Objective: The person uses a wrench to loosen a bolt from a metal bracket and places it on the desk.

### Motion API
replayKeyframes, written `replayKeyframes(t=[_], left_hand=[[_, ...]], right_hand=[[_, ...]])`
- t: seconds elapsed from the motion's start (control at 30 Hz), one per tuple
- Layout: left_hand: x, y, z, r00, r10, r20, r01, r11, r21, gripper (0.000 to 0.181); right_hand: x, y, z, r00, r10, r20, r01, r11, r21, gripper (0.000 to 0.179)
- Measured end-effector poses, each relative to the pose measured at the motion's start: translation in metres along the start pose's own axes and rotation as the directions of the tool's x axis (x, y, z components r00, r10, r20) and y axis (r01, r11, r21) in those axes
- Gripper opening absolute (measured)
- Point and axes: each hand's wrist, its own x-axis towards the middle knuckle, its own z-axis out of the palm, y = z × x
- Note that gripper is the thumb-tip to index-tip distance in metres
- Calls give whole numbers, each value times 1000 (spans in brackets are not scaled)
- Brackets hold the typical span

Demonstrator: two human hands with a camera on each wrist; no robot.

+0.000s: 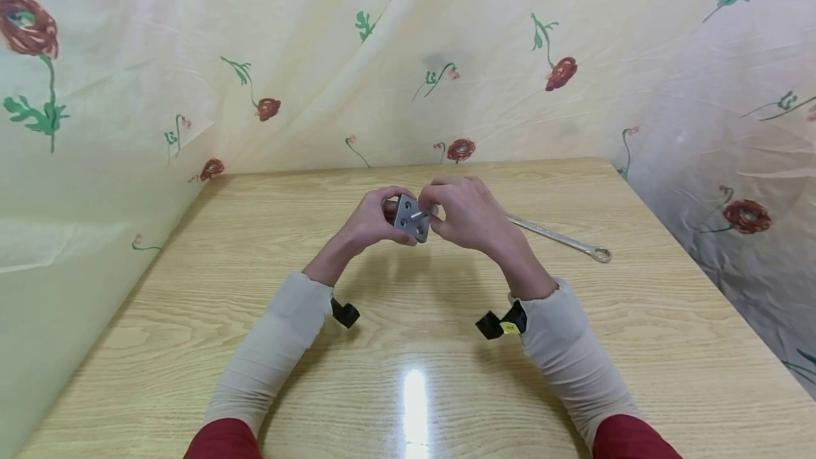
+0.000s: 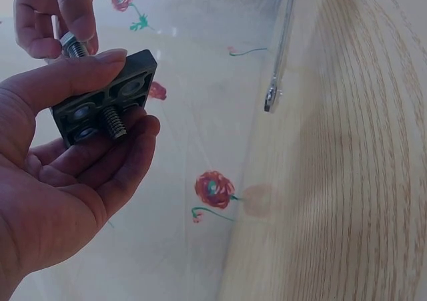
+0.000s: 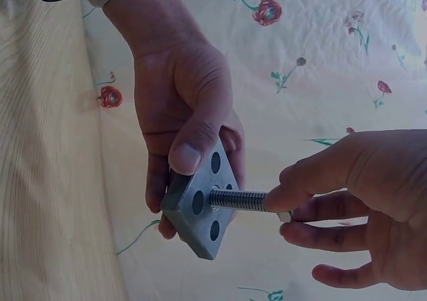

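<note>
My left hand (image 1: 372, 222) grips a grey square plate (image 3: 193, 211) by its edges, thumb on one side and fingers on the other. Several round holes surround the plate's centre. A threaded bolt (image 3: 240, 199) passes through the middle hole, and its threaded end sticks out on the far face in the left wrist view. With thumb and fingers, my right hand (image 1: 468, 212) pinches the bolt at its head. Both hands are raised over the table. On the table, right of the right hand, lies a long silver wrench (image 1: 561, 237), its near end a ring.
The wooden table (image 1: 210, 346) reaches to a flower-printed cloth (image 1: 331, 41) at the back and both sides. A black wrist camera (image 1: 345, 313) hangs at the left sleeve, and another black camera (image 1: 489, 325) at the right.
</note>
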Motion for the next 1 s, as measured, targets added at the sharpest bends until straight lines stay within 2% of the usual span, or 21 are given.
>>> replayKeyframes(t=[0.17, 0.43, 0.57, 0.67, 0.77, 0.87, 1.0], left_hand=[[0, 0, 1, 1000, 8, 1, -8, 1000, -10, 64], [0, 2, 1, 1000, -3, 7, 3, 1000, -19, 65], [0, 3, 1, 1000, -12, 10, 12, 1000, -23, 68], [0, 3, 1, 1000, -17, 13, 17, 1000, -21, 71], [0, 2, 0, 1000, -18, 13, 19, 1000, -20, 72], [0, 2, 0, 1000, -17, 8, 17, 1000, -14, 69], [0, 1, 0, 1000, -10, 5, 10, 1000, -3, 66]], right_hand=[[2, 0, 5, 999, -11, -36, 11, 1000, -11, 15], [2, 0, 11, 998, -24, -53, 25, 1000, 14, 36], [1, 1, 9, 999, -24, -32, 25, 1000, 18, 33], [1, 1, 6, 1000, 15, -7, -15, 1000, 4, 29], [1, 0, 3, 995, 91, 32, -91, 996, 3, 38], [2, -1, 1, 980, 180, 88, -182, 983, 14, 45], [2, -1, -1, 947, 286, 148, -291, 957, 10, 45]])
